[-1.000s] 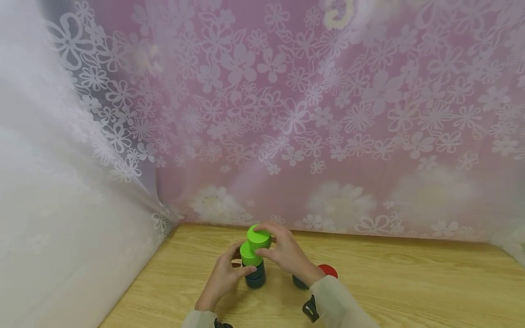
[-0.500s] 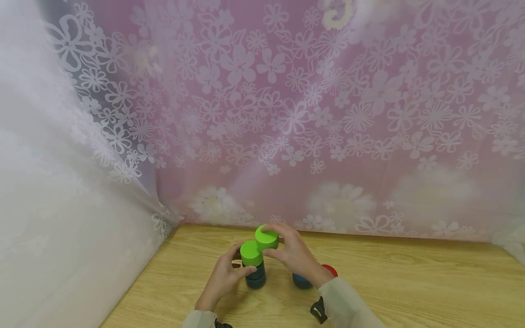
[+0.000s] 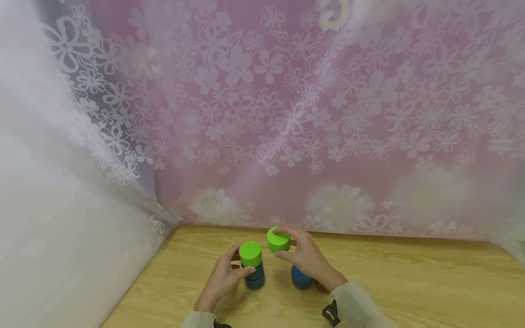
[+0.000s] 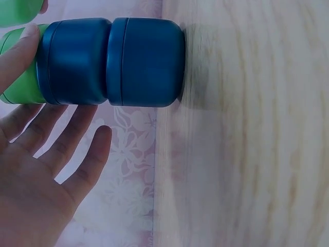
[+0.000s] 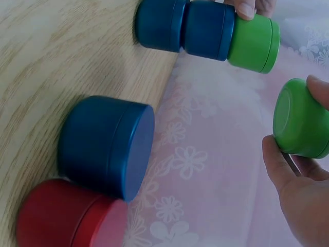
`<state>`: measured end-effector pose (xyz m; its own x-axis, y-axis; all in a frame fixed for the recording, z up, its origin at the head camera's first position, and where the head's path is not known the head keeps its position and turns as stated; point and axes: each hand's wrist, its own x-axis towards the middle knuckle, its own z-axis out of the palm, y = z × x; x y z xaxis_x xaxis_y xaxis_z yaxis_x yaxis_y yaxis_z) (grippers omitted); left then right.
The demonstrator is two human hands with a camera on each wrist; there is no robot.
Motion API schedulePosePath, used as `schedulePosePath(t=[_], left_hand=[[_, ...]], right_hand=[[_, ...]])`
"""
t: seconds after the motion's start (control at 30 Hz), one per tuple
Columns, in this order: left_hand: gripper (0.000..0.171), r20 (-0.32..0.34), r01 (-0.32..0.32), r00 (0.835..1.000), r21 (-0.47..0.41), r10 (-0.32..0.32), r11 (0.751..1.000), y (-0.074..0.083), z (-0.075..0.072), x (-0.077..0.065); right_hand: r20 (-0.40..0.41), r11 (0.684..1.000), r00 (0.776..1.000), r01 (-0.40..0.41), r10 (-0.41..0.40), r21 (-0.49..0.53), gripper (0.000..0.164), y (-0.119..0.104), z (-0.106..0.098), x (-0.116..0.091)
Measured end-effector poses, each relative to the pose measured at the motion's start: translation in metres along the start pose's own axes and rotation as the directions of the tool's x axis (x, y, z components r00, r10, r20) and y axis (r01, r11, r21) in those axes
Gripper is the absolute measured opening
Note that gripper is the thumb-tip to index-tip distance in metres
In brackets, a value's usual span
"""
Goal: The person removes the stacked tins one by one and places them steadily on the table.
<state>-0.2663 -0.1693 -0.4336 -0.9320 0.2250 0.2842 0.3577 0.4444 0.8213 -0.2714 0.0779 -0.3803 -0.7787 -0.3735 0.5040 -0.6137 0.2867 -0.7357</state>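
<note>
A stack of small round lidded tins stands on the table: two blue tins point(image 4: 146, 62) below and a green tin point(image 3: 250, 253) on top. My left hand point(image 3: 221, 277) holds the stack near its top, thumb on one side and fingers on the other. To the right of the stack, my right hand point(image 3: 306, 253) grips a second green tin point(image 3: 278, 240) in the air, between thumb and fingers. In the right wrist view this tin point(image 5: 298, 119) is apart from the stack.
Under the right forearm, another blue tin point(image 5: 105, 144) and a red tin point(image 5: 69, 218) stand side by side on the wooden table point(image 3: 410, 282). A flowered curtain point(image 3: 328, 114) hangs behind the table, and a white sheet point(image 3: 61, 205) at the left.
My right hand has moved right with its green tin, from over the stack's top to clear of it. The left hand stays on the stack. More of the separate blue tin shows.
</note>
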Motion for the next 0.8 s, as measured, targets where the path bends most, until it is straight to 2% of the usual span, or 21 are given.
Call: schedulePosePath(t=[0.27, 0.57, 0.8], left_hand=[[0.067, 0.005, -0.006, 1.0, 0.0, 0.006, 1.0, 0.001, -0.002, 0.0], [0.066, -0.004, 0.0, 1.0, 0.018, 0.0, 1.0, 0.001, -0.001, -0.003], [0.067, 0.004, -0.001, 1.0, 0.019, 0.001, 1.0, 0.003, -0.001, -0.002]], right_hand=[[-0.014, 0.999, 1.0, 0.003, -0.003, -0.033, 0.047, 0.004, -0.005, -0.003], [-0.011, 1.0, 1.0, -0.021, 0.021, -0.009, 0.046, 0.01, -0.013, -0.014], [-0.034, 0.998, 0.999, -0.032, 0.03, -0.051, 0.048, 0.013, -0.019, -0.019]])
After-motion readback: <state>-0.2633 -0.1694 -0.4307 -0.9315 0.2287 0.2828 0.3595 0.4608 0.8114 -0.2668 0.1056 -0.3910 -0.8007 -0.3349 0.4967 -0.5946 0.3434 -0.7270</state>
